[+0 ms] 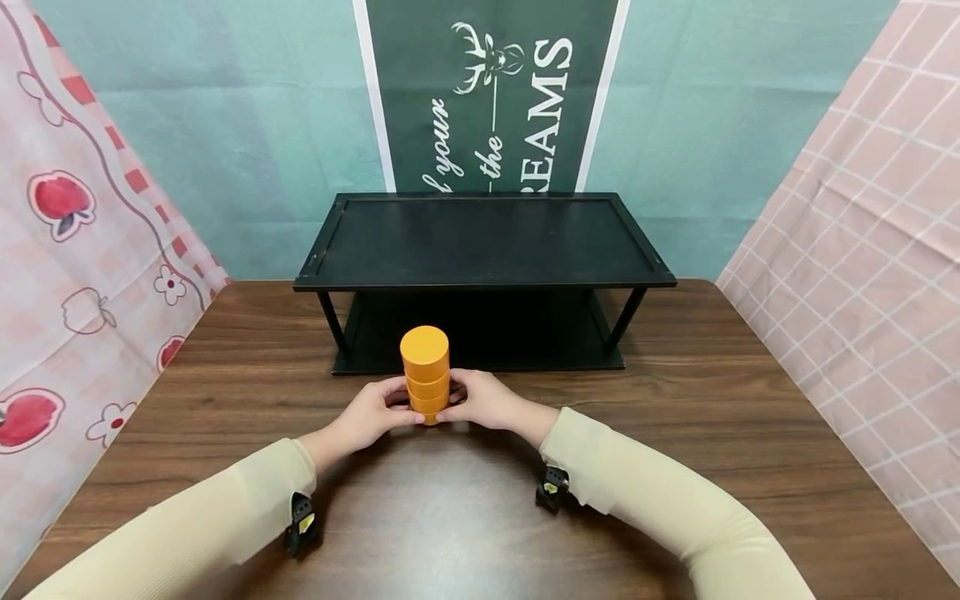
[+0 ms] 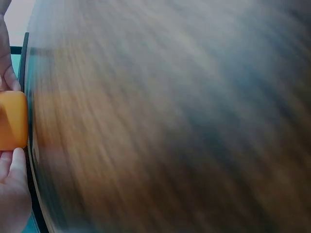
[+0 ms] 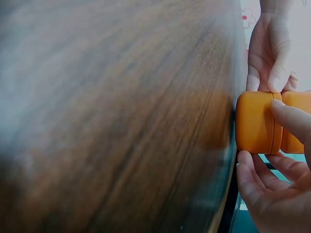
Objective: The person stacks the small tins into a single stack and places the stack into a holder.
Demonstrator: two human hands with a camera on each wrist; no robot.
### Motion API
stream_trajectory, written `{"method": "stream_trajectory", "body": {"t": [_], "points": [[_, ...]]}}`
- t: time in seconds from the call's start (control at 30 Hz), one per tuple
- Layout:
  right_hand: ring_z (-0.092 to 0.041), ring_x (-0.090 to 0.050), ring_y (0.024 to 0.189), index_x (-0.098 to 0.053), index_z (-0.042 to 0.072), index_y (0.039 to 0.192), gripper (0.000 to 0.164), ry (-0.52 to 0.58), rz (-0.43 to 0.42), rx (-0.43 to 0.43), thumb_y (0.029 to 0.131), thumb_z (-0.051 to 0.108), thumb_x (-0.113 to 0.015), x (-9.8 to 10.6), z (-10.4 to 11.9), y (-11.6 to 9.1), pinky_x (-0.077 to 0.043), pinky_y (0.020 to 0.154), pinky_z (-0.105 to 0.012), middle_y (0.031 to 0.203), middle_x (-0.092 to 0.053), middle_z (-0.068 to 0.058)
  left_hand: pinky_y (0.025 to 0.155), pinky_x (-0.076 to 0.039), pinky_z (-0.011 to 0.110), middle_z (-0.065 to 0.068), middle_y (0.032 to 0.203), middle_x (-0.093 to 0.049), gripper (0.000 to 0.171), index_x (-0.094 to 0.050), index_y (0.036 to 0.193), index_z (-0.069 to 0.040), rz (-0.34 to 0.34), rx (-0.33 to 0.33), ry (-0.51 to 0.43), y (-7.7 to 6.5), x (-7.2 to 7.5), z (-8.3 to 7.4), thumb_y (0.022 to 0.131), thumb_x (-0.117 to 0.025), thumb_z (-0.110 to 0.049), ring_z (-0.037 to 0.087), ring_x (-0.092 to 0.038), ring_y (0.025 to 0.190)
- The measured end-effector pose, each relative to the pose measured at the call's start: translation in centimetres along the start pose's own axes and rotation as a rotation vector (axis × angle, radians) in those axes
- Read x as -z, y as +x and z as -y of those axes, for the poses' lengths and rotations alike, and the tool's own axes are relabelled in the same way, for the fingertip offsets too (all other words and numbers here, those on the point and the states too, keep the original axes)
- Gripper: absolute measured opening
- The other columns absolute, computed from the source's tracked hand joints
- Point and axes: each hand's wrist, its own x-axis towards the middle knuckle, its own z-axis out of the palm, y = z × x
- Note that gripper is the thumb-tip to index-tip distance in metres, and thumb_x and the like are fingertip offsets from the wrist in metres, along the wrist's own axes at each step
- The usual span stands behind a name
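Note:
A tall stack of orange round lidded jars (image 1: pixel 426 367) stands upright at the middle of the table, just in front of the black rack. From its left side my left hand (image 1: pixel 372 412) grips the lower part, thumb at the front and fingers around the side. My right hand (image 1: pixel 486 400) holds the same stack from the right, its thumb close to the left one. In the right wrist view, the bottom jar (image 3: pixel 255 122) and its lid seam show between both hands. The left wrist view catches only an orange jar (image 2: pixel 12 121) at its edge. Whether the base touches the table is unclear.
A black two-tier rack (image 1: pixel 480 242) spans the back of the wooden table (image 1: pixel 450 517), its lower shelf right behind the stack. Cloths hang on three sides: fruit-patterned at left (image 1: pixel 60 292), teal and green lettered at the back, pink checked at right (image 1: pixel 862 292).

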Motion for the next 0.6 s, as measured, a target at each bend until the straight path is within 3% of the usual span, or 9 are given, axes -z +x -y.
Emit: {"method": "stream_trajectory", "body": {"t": [0.23, 0.6], "points": [[-0.015, -0.061, 0.092, -0.056, 0.003, 0.122, 0.048, -0.011, -0.032, 0.017, 0.08, 0.018, -0.075, 0.7, -0.8, -1.0, -0.051, 0.081, -0.027, 0.113, -0.062, -0.009, 0.095, -0.045, 0.039, 0.016, 0.128, -0.054, 0.053, -0.049, 0.13, 0.003, 0.041, -0.011, 0.016, 0.8, -0.8, -0.6, 0.083, -0.071, -0.011, 0.028, -0.054, 0.114], [-0.016, -0.061, 0.094, -0.057, 0.007, 0.121, 0.045, 0.019, -0.06, 0.017, 0.081, 0.02, -0.074, 1.8, -1.6, -2.0, -0.051, 0.084, -0.03, 0.114, -0.062, -0.006, 0.094, -0.046, 0.039, 0.014, 0.125, -0.056, 0.051, -0.052, 0.128, 0.0, 0.045, -0.017, 0.031, 1.9, -1.6, -1.5, 0.082, -0.072, -0.012, 0.025, -0.056, 0.111]]}}
